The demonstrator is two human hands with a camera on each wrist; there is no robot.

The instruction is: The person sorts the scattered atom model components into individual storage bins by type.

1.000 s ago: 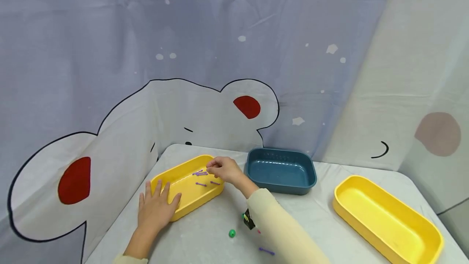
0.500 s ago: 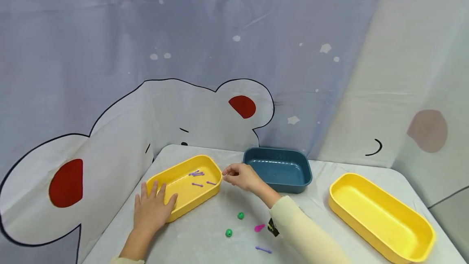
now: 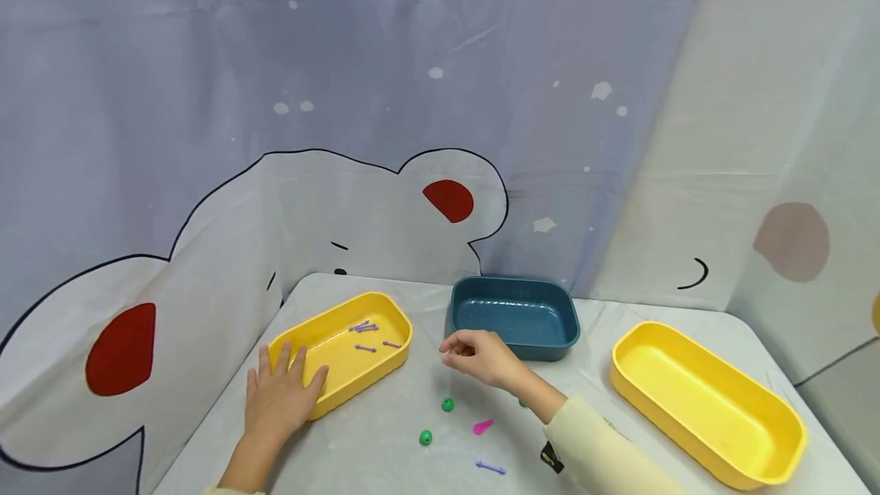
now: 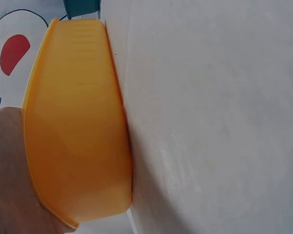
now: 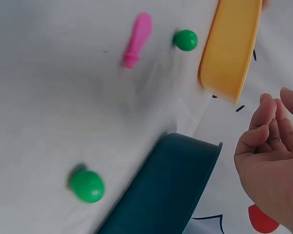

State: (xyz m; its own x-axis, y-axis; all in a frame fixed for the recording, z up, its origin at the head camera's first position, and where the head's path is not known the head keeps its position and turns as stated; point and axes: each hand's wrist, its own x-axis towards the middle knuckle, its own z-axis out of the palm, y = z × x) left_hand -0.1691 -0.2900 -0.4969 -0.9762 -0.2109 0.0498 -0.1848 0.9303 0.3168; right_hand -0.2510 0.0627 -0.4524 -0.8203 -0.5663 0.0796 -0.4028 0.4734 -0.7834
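Observation:
My left hand [image 3: 278,396] lies with spread fingers over the near-left rim of a yellow tray [image 3: 364,384]. Inside that tray are several small purple sticks with knobbed ends [image 3: 365,348]. My right hand [image 3: 484,360] hovers above the table in front of the dark blue bin [image 3: 550,352]. Its fingers curl loosely, and the right wrist view shows nothing between thumb and fingertips. Below it on the table are a green ball [image 3: 448,404], another green ball [image 3: 425,438], a pink club-shaped piece [image 3: 483,427] and a single purple stick [image 3: 490,467].
A second yellow tray [image 3: 708,403] stands at the right side of the table [image 3: 364,457]. A third green ball [image 5: 87,186] shows in the right wrist view, mostly behind the right forearm in the head view. A printed cloth [image 3: 344,82] hangs behind the table.
My right hand has drawn back from over the yellow tray, moving right and toward me. The pink piece and more green balls came into sight. The left hand stays at the tray.

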